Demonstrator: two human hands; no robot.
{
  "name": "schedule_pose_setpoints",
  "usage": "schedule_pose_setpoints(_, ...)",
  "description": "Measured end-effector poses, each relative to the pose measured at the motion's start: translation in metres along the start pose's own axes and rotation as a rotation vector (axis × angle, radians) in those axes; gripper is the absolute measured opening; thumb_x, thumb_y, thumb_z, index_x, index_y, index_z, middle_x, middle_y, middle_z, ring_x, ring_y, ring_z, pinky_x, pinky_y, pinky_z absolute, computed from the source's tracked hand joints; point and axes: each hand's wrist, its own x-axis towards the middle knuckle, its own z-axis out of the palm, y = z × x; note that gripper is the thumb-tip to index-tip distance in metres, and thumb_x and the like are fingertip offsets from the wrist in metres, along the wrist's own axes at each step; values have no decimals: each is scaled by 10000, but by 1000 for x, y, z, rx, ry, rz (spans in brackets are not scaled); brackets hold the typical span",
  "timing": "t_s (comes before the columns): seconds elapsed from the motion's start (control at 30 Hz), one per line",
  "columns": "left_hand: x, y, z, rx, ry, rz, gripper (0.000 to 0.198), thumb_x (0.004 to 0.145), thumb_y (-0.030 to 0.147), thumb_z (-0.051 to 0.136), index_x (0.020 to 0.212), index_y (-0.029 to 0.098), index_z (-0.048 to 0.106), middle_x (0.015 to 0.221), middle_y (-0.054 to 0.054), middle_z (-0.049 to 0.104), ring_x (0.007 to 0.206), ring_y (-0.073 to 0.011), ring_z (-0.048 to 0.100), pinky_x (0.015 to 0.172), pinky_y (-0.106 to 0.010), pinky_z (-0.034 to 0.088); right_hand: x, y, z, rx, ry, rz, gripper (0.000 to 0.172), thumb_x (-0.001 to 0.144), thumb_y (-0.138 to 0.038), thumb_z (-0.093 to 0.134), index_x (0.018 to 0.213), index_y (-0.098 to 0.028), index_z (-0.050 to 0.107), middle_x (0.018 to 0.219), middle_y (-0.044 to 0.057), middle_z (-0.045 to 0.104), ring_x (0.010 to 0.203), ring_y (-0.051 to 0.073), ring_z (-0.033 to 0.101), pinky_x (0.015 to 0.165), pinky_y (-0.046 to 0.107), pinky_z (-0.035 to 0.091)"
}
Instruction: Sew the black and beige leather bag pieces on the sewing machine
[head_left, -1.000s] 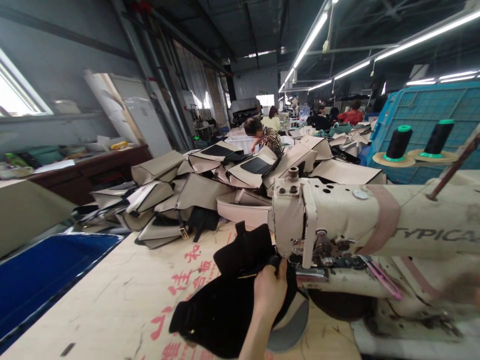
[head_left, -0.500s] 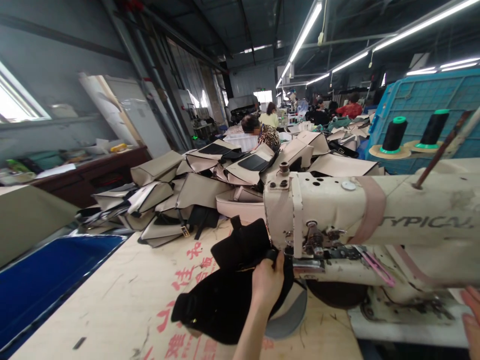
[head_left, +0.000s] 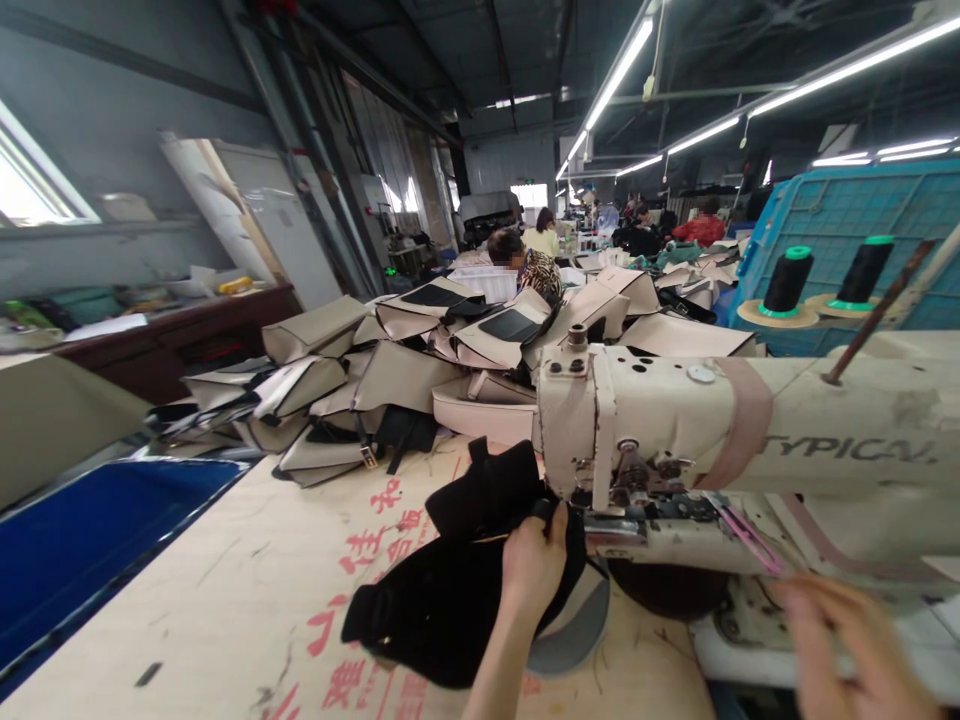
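Note:
My left hand [head_left: 534, 560] is closed on a black bag piece [head_left: 435, 610], gripping it just left of the sewing machine's needle area. A black flap with a strap [head_left: 487, 490] stands up from this piece, and a grey and beige rounded part [head_left: 577, 630] shows beneath it. At the lower right is my right hand [head_left: 847, 640], smeared by motion. Its fingertips are close to the end of a slim pink two-pronged tool [head_left: 754, 540] that rests on the sewing machine [head_left: 645, 410]. Whether they touch it is unclear.
Beige bags with black trim [head_left: 405, 380] are heaped behind the wooden table [head_left: 225, 590]. A blue-lined bin [head_left: 97, 560] is at the left. Black thread cones [head_left: 787, 280] stand by a blue crate [head_left: 862, 220]. Several people work farther back.
My right hand has come in from the right edge toward the pink tool. My left hand and the black bag piece stay nearly where they were; the view has shifted slightly.

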Motion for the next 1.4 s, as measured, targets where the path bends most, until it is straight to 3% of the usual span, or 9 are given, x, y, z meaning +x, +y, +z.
schedule_pose_setpoints(0.07, -1, 1, 0, 7, -5, -4, 427, 864, 411, 363, 807, 117, 667, 810, -139, 681, 799, -211, 631, 611, -239, 368, -11, -56, 48, 132, -400, 22, 264, 899, -366, 389, 956, -188, 575, 899, 66, 639, 782, 171, 610, 669, 221, 477)
schedule_pose_setpoints(0.1, -1, 1, -1, 13, -8, -5, 426, 866, 408, 360, 806, 118, 667, 809, -137, 681, 795, -210, 632, 612, -240, 368, -16, -77, 71, 153, -478, 93, 308, 916, -389, 336, 987, -181, 552, 922, 70, 633, 784, 175, 612, 666, 228, 474)
schedule_pose_setpoints(0.17, -1, 2, -1, 27, -18, -6, 430, 870, 407, 354, 801, 119, 666, 810, -134, 681, 791, -208, 633, 612, -241, 369, -20, -103, 108, 129, -576, 142, 375, 931, -417, 257, 968, -168, 535, 906, 82, 634, 764, 204, 617, 627, 254, 458)
schedule_pose_setpoints(0.27, -2, 3, -3, 50, -35, -2, 427, 871, 410, 355, 801, 122, 663, 812, -129, 682, 799, -205, 633, 611, -237, 368, -17, -113, 134, 65, -614, 212, 404, 928, -418, 221, 916, -146, 520, 750, 98, 627, 624, 225, 605, 497, 259, 375)
schedule_pose_setpoints(0.4, -3, 5, -7, 77, -50, -2, 408, 870, 407, 368, 800, 131, 659, 813, -124, 684, 818, -208, 631, 611, -235, 364, -11, -117, 138, 149, -562, 373, 340, 886, -378, 292, 825, -157, 542, 599, 83, 580, 531, 219, 557, 467, 256, 287)
schedule_pose_setpoints(0.7, 2, 8, -8, 131, -55, 2, 410, 871, 391, 363, 792, 121, 661, 819, -139, 683, 849, -217, 628, 628, -242, 371, -14, -122, 151, 469, -423, 653, 391, 864, -421, 347, 650, -166, 552, 635, 52, 599, 627, 175, 542, 586, 225, 381)
schedule_pose_setpoints(0.87, 10, 8, -9, 143, -37, 33, 422, 872, 366, 337, 763, 113, 656, 827, -148, 679, 831, -225, 629, 634, -259, 366, -31, -119, 152, 667, -453, 788, 441, 836, -524, 380, 594, -169, 480, 465, -16, 467, 397, 110, 399, 383, 203, 283)
schedule_pose_setpoints(1.0, 14, 5, -8, 143, -35, 51, 430, 872, 358, 318, 742, 119, 652, 821, -146, 678, 827, -232, 628, 619, -266, 366, -38, -120, 158, 827, -417, 947, 424, 791, -531, 464, 556, -183, 407, 414, -57, 358, 344, 86, 330, 340, 197, 224)
schedule_pose_setpoints(1.4, 28, 6, -10, 144, -71, 99, 280, 832, 268, 399, 801, 126, 638, 875, -131, 672, 873, -206, 614, 687, -237, 396, -25, -122, 166, 731, -441, 894, 475, 791, -575, 454, 526, -184, 402, 360, -64, 319, 268, 82, 320, 300, 198, 194)
